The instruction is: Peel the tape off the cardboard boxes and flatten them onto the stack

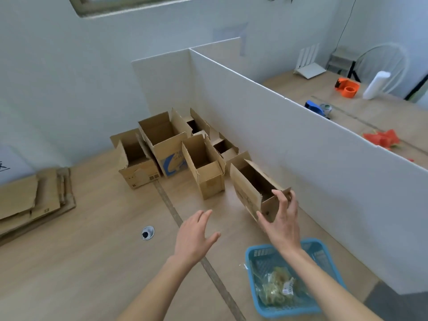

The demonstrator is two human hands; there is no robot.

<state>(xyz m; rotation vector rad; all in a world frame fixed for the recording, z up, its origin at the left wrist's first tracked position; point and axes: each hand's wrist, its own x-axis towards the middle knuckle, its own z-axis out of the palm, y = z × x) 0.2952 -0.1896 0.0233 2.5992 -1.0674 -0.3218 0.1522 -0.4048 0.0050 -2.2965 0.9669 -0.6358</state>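
Several open cardboard boxes stand on the wooden table against a white partition. The nearest box [251, 188] is tilted, its open top facing up and left. My right hand [281, 218] grips its near end, fingers curled over the rim and thumb on the outer wall. My left hand [195, 235] hovers open over the table to the left of that box, touching nothing. A narrow upright box [208, 172] stands just behind. A stack of flattened cardboard [32, 200] lies at the table's left edge.
A blue plastic basket [252, 258] with crumpled tape scraps sits at the near right. A box with a blue print [170, 156] and others crowd the corner. The white partition [301, 158] walls off the right side. A cable grommet [147, 232] sits in the table.
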